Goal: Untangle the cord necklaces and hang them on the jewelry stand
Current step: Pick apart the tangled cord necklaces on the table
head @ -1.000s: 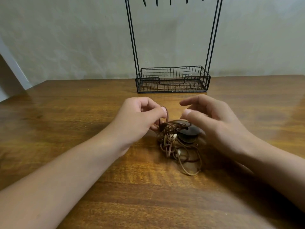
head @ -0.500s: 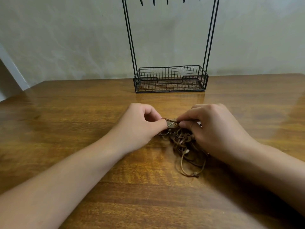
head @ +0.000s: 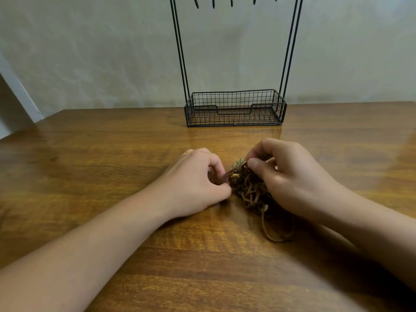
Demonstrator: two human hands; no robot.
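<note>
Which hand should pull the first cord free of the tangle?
Probably the left hand: it pinches one strand at the tangle's edge. The right hand grips the bundle's top, better for anchoring.

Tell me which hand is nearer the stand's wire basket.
Right, by a little. The right hand sits in front of the basket, below its right half; the left hand lies lower and off toward its left corner. Both pinch the cords.
</note>
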